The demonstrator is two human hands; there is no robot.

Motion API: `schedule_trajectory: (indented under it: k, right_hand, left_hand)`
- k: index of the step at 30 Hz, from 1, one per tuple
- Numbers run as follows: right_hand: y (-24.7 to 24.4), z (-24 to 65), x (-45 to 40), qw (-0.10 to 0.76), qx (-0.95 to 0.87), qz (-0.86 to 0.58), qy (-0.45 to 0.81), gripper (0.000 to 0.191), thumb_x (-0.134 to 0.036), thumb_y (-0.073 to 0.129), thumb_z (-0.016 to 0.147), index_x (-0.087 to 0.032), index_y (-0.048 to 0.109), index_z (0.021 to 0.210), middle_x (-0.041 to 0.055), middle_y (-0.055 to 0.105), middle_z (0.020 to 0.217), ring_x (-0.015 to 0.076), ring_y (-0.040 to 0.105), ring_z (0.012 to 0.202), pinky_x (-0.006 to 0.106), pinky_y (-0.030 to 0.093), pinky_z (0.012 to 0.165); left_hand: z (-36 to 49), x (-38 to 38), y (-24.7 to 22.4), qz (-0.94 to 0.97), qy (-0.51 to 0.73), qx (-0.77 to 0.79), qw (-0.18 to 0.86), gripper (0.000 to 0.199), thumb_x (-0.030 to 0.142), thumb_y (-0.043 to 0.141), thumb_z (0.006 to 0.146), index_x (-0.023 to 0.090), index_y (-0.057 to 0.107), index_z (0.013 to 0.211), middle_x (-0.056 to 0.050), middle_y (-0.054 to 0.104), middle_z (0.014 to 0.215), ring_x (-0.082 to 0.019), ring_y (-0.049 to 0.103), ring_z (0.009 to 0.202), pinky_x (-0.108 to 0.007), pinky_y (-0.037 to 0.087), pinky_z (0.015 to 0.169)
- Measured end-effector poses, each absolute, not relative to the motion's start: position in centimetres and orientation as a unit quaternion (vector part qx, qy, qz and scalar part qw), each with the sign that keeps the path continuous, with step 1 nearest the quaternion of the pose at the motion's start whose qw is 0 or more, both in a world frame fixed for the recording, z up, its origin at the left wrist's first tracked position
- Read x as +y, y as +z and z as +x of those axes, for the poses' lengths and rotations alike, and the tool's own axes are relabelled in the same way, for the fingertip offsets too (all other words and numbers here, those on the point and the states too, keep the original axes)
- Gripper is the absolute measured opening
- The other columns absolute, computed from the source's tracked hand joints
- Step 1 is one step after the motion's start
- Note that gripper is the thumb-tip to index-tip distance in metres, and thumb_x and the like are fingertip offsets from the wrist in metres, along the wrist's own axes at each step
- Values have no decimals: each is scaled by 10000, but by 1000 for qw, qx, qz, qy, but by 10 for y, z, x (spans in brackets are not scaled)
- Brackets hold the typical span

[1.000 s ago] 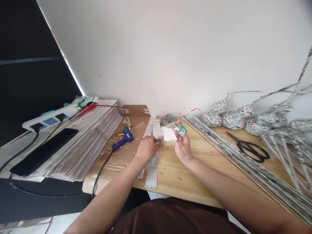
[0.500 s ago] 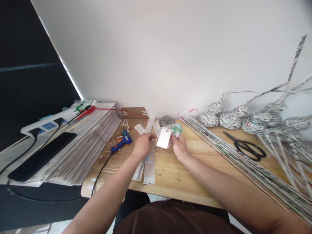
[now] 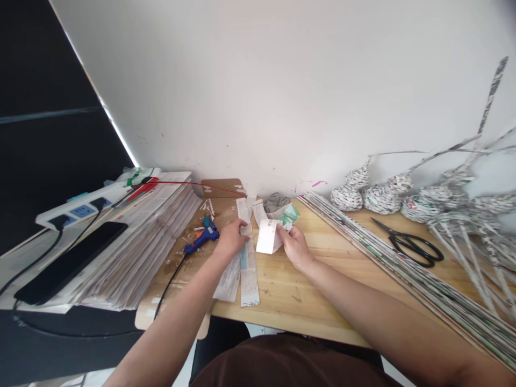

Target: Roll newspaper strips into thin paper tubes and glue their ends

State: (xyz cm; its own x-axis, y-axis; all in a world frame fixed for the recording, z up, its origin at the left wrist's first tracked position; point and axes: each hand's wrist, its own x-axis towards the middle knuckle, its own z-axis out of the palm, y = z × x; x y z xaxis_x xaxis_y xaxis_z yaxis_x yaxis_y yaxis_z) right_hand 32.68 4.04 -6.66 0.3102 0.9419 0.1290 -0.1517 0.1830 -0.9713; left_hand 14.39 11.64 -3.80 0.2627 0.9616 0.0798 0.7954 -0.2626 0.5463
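My right hand point(image 3: 297, 245) pinches a folded strip of printed paper point(image 3: 266, 236) above the wooden table; a green-and-white part of it sticks out behind the fingers. To the left, my left hand point(image 3: 233, 237) has its fingers closed on a newspaper strip point(image 3: 242, 209), which runs under the hand. Beside it, another newspaper strip point(image 3: 250, 285) lies lengthwise toward the front edge of the table. Part of both strips is hidden by the left hand.
A blue glue gun point(image 3: 201, 236) lies on cardboard at left, near a stack of paper point(image 3: 141, 247) bearing a phone point(image 3: 72, 260) and power strip point(image 3: 83, 207). At right are rolled paper sticks point(image 3: 374, 258), black scissors point(image 3: 409, 244), woven paper shapes point(image 3: 346, 198) and a grey cloth point(image 3: 276, 202).
My left hand has moved slightly left and down, and the newspaper strip under it has turned more upright. The folded strip in my right hand has shifted a little down and left.
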Motion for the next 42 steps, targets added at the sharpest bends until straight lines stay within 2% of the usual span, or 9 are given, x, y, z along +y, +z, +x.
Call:
schedule_trajectory:
  k: [7,17,20,24,28,35,38,40,42]
  right_hand:
    - [-69,328,41,640,-415,-474,440,357,-481,612,775,-135,664,847,57,687,811,215,600,766,317,455,693]
    - [-59,320,38,644,-307,-400,575,293,-428,719,699,-161,671,812,42,683,751,188,603,679,295,450,639]
    - [-57,318,35,629,-297,-382,609,254,-400,727,697,-166,679,784,22,660,695,157,578,611,273,435,602]
    - [-59,318,34,623,-304,-380,612,225,-367,738,689,-157,672,735,15,656,694,140,563,607,254,412,590]
    - [-59,320,36,622,-300,-381,615,233,-360,737,683,-149,674,757,11,648,690,136,553,609,250,400,585]
    - [-55,319,35,599,-333,-393,613,208,-343,728,687,-152,651,721,-4,626,666,122,527,589,243,375,572]
    - [-55,320,34,598,-341,-386,614,206,-344,721,692,-155,642,705,-10,613,650,118,515,575,242,373,563]
    - [-55,320,34,598,-343,-387,612,201,-342,717,693,-155,642,705,-9,613,648,120,515,568,243,377,558]
    - [-55,320,34,601,-347,-389,606,190,-332,714,694,-156,642,697,-8,614,642,122,519,562,244,383,554]
  left_hand:
    - [131,140,-28,789,188,508,291,301,106,639,643,149,670,939,-49,699,913,-150,630,778,-258,484,736]
    - [128,160,-24,814,172,511,217,379,14,573,603,158,680,936,-83,678,1004,-212,599,939,-323,423,863]
    - [128,153,-29,815,174,508,217,407,60,578,632,176,661,1013,-80,665,1025,-220,598,945,-331,422,860]
    - [118,141,-36,788,193,528,251,500,148,629,655,187,595,1153,-74,654,1003,-193,624,820,-304,455,780]
    - [109,136,-37,773,179,547,269,451,172,647,658,195,618,1107,-48,654,899,-186,620,766,-295,457,752]
    - [122,150,-31,795,136,548,223,517,174,639,678,187,607,1194,-73,688,975,-223,627,866,-327,453,804]
    - [128,153,-27,801,139,550,190,545,180,648,679,158,590,1220,-110,659,1103,-248,607,973,-337,437,860]
    - [130,147,-21,807,170,547,146,486,213,645,697,147,617,1178,-131,626,1176,-271,563,1071,-345,409,911]
    - [131,133,-14,798,198,556,123,316,329,578,779,156,691,1018,-131,668,1080,-282,576,1044,-360,414,899]
